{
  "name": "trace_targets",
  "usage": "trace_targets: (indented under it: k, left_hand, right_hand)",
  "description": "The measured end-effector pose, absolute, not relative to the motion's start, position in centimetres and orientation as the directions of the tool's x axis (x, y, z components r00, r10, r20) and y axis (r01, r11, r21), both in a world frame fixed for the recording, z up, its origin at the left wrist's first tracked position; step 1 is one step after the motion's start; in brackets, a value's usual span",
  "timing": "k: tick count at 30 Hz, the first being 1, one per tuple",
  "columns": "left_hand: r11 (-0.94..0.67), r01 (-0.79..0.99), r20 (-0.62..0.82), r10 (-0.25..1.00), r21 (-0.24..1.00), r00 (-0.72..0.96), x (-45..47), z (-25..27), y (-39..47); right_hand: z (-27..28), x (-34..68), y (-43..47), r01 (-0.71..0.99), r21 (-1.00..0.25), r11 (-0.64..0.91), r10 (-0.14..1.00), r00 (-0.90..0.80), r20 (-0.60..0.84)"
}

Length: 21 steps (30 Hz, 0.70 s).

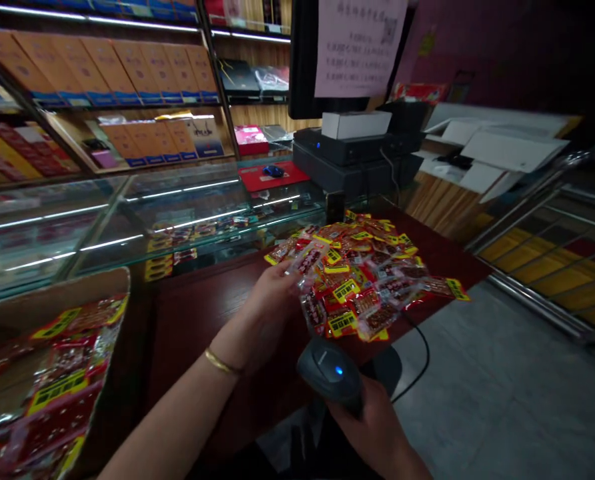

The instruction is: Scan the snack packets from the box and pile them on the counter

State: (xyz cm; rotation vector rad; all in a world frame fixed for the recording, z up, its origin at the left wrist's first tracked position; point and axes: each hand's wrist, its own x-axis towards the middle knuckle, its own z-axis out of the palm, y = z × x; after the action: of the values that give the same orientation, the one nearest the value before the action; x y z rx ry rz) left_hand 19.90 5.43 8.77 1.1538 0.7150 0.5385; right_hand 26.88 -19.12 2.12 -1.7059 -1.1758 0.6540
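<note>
My left hand (272, 290), with a gold bangle at the wrist, is closed on a clear-wrapped snack packet (308, 257) at the near left side of a heap of snack packets (347, 290). The heap is red, yellow and clear and lies on a dark red table (197, 313). My right hand (372, 420) grips a dark barcode scanner (330, 373) with a blue light on top, held in front of the table's near edge. A black cable (425, 360) runs below the heap, behind the scanner.
An open cardboard box (120, 313) with more packets stands at the left. Behind are a glass display counter (177, 183), a blue mouse on a red mat (250, 179), and a monitor (302, 67) with a paper sheet. A metal railing (537, 303) is at the right.
</note>
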Motion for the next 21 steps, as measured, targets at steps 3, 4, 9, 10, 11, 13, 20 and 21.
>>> trace_targets:
  k: [3, 4, 9, 10, 11, 13, 20, 21]
  left_hand:
    - [0.393, -0.031, -0.255, 0.654, 0.919, 0.712, 27.9, 10.9, 6.6]
    - [0.449, -0.023, -0.295, 0.624, 0.893, 0.723, 30.4, 11.5, 7.1]
    - [0.660, 0.095, -0.499, 0.457, 0.745, 0.736, 37.2, 13.5, 8.6]
    - [0.651, 0.111, -0.497, 0.447, 0.751, 0.743, 36.9, 13.5, 8.4]
    - [0.628, 0.113, -0.478, 0.451, 0.770, 0.754, 36.0, 13.4, 8.0]
    - [0.562, 0.079, -0.404, 0.484, 0.824, 0.776, 32.3, 12.9, 6.7]
    - [0.146, 0.071, -0.156, 0.725, 0.987, 0.670, 8.9, 13.7, 1.7]
    - [0.060, 0.131, -0.126, 0.805, 0.990, 0.579, 5.3, 13.9, 1.4]
  right_hand:
    - [2.0, 27.6, -19.5, 0.389, -0.913, -0.126, 0.892, 0.447, 0.068]
    - [2.0, 27.8, -19.7, 0.379, -0.916, -0.132, 0.886, 0.459, 0.062]
    - [1.5, 28.2, -20.3, 0.342, -0.922, -0.180, 0.867, 0.499, 0.016]
    - [1.3, 28.3, -20.4, 0.340, -0.921, -0.190, 0.862, 0.507, 0.009]
    - [1.2, 28.3, -20.4, 0.341, -0.918, -0.200, 0.857, 0.516, 0.005]
    - [1.0, 28.3, -20.4, 0.355, -0.911, -0.209, 0.855, 0.519, 0.007]
    - [-1.1, 29.9, -21.1, 0.518, -0.847, -0.124, 0.928, 0.362, 0.085]
    - [-1.8, 30.4, -20.9, 0.550, -0.828, -0.110, 0.939, 0.331, 0.096]
